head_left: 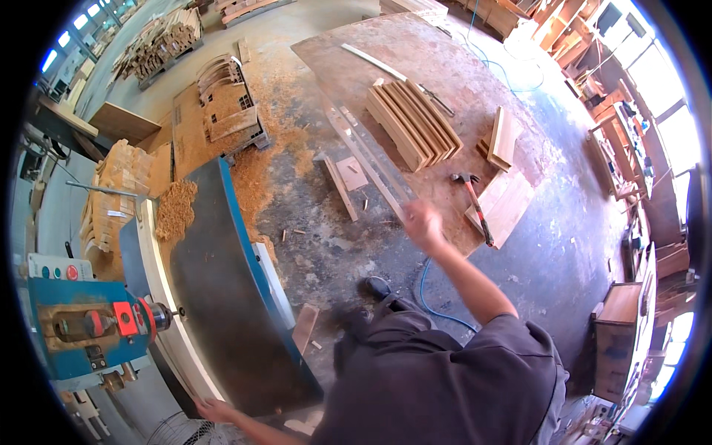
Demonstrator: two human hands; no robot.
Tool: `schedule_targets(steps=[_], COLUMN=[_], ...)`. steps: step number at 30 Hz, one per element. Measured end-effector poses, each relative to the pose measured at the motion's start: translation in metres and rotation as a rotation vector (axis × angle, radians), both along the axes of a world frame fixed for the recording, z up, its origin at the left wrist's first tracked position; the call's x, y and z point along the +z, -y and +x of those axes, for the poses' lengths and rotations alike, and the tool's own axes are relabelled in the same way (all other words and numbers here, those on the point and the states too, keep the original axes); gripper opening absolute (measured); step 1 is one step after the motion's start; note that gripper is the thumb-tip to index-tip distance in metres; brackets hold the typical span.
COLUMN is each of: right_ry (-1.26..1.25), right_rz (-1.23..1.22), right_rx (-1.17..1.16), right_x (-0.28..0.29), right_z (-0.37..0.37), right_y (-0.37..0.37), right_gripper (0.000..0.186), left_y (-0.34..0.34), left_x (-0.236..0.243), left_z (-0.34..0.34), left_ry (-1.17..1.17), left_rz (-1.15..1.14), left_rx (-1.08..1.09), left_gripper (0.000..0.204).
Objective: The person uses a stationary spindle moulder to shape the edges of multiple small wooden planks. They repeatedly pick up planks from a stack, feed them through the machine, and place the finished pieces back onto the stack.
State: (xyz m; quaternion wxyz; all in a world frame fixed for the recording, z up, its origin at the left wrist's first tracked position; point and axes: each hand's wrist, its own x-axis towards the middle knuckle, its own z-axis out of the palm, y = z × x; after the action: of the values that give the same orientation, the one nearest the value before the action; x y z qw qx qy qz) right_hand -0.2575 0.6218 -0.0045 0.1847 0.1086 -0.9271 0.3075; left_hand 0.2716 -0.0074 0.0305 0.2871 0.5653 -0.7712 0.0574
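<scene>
My left hand [215,410] is closed on the near end of a long pale wooden rail [165,282]. This rail lies along a dark, blue-edged machine table [226,297], beneath the chuck and bit of a teal drilling machine [93,326]. A heap of sawdust [176,209] rests beside the rail's far end. My right hand [425,225] is stretched forward, its fingers curled and slightly blurred. It closes round the near end of a long wooden strip [368,165], which is smeared by motion and points away from me.
Ahead stand a stack of curved wooden slats [415,122], a hammer [475,208] and wooden boards [504,204]. A sawdust-covered pallet [226,104] is at far left. A blue hose [437,311] runs near my shoe [377,287]. Wood offcuts [343,185] lie left of the strip.
</scene>
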Motion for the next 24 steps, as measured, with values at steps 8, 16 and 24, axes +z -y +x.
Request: schedule_targets(steps=[8,16,24], right_ry=[-0.114,-0.202,0.330], right_rz=[0.440,0.487,0.535], right_rx=[-0.200,0.022,-0.149], right_x=[-0.011,-0.025,-0.041], right_z=[-0.163,-0.170,-0.158], right_y=[-0.049,-0.006,0.024], right_gripper=[0.032,0.029,0.079], left_y=[-0.247,-0.371,-0.382], left_x=[0.050,0.048,0.025], left_z=[-0.074,-0.067,-0.031], left_ry=[-0.140,-0.020,-0.028], left_rz=[0.017,0.095,0.243], left_rx=[-0.353,-0.439,-0.536], left_gripper=[0.021,0.010,0.009])
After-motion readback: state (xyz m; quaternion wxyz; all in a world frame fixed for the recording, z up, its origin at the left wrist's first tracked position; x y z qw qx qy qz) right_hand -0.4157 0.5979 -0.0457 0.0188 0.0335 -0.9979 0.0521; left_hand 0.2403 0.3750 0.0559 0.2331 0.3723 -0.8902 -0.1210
